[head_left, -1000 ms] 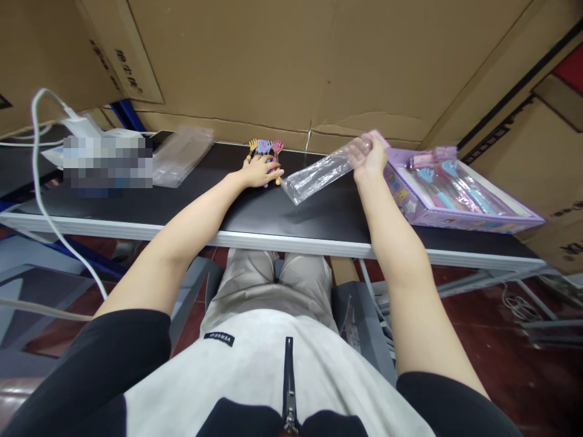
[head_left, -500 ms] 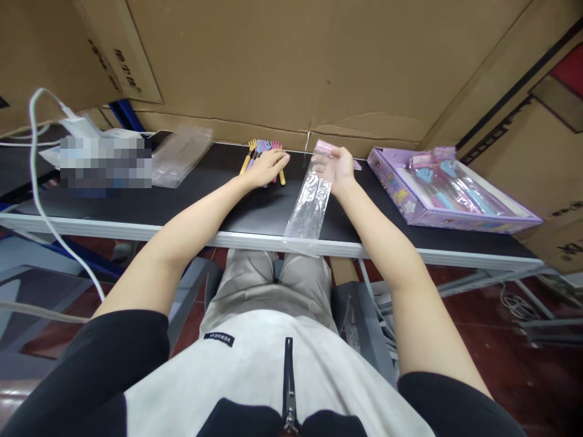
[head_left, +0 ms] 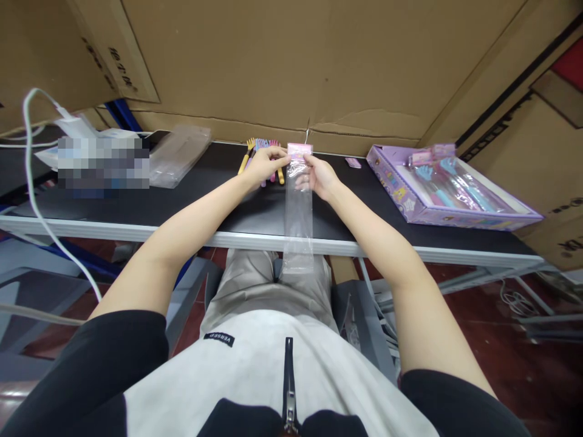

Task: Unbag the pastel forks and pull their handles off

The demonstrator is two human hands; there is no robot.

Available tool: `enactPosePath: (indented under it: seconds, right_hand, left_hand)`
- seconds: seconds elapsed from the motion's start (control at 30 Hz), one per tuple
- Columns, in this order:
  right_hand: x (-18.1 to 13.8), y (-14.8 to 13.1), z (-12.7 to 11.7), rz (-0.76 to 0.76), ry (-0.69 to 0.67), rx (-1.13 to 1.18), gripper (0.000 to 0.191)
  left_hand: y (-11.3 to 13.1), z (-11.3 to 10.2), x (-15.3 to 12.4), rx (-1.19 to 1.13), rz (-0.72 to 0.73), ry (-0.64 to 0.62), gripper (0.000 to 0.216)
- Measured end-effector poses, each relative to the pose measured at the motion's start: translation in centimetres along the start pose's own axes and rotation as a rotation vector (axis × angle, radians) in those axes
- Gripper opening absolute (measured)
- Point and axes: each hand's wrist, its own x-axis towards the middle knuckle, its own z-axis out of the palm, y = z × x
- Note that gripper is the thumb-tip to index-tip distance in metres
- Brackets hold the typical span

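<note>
A long clear plastic bag (head_left: 298, 221) with a pink header card (head_left: 300, 149) at its top hangs down over the front edge of the table. My left hand (head_left: 266, 165) pinches the left side of the bag's top, by the card. On the opposite side, the thumb and fingers of my right hand (head_left: 321, 177) grip the bag just below the card; some of these fingers show through the film. Partly hidden behind my left hand lie several back scratchers (head_left: 249, 149) with yellow, blue and pink claw heads.
To the right stands a purple open box (head_left: 421, 213) with bagged scratchers inside. A small pink card (head_left: 353, 162) lies near it. Flat clear bags (head_left: 182, 158) and a white cable (head_left: 31, 152) are on the left. Cardboard (head_left: 273, 67) walls the table's back edge.
My right hand has brought the bag leftward, and it now hangs straight. My left hand has come off the back scratchers and taken the bag's left top edge. The small pink card is uncovered.
</note>
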Motion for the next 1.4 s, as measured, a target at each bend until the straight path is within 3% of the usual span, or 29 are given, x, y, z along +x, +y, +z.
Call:
enactPosePath:
  seconds: [0.13, 0.33, 0.6, 0.93, 1.1, 1.4]
  right_hand:
    - [0.4, 0.4, -0.2, -0.056, 0.073, -0.037, 0.041]
    - [1.4, 0.7, -1.3, -0.29, 0.262, -0.083, 0.043]
    - [2.7, 1.3, -2.1, -0.409, 0.167, -0.163, 0.031]
    - [2.1, 1.2, -2.1, -0.442, 0.202, -0.249, 0.005]
    - [1.3, 1.0, -1.4, -0.46, 0.223, -0.279, 0.009]
    - [2.0, 1.3, -1.4, -0.508, 0.209, -0.399, 0.011]
  left_hand:
    - [0.4, 0.0, -0.2, -0.02, 0.0, 0.0, 0.015]
    - [0.5, 0.0, -0.3, 0.02, -0.005, -0.022, 0.016]
    - [-1.1, -0.2, 0.5, 0.083, 0.054, -0.047, 0.013]
    - [-0.8, 0.0, 0.4, 0.15, -0.015, -0.032, 0.013]
    - [-1.1, 0.1, 0.5, 0.122, -0.057, 0.039, 0.014]
    - [-1.6, -0.5, 0.8, 0.129, -0.003, 0.038, 0.018]
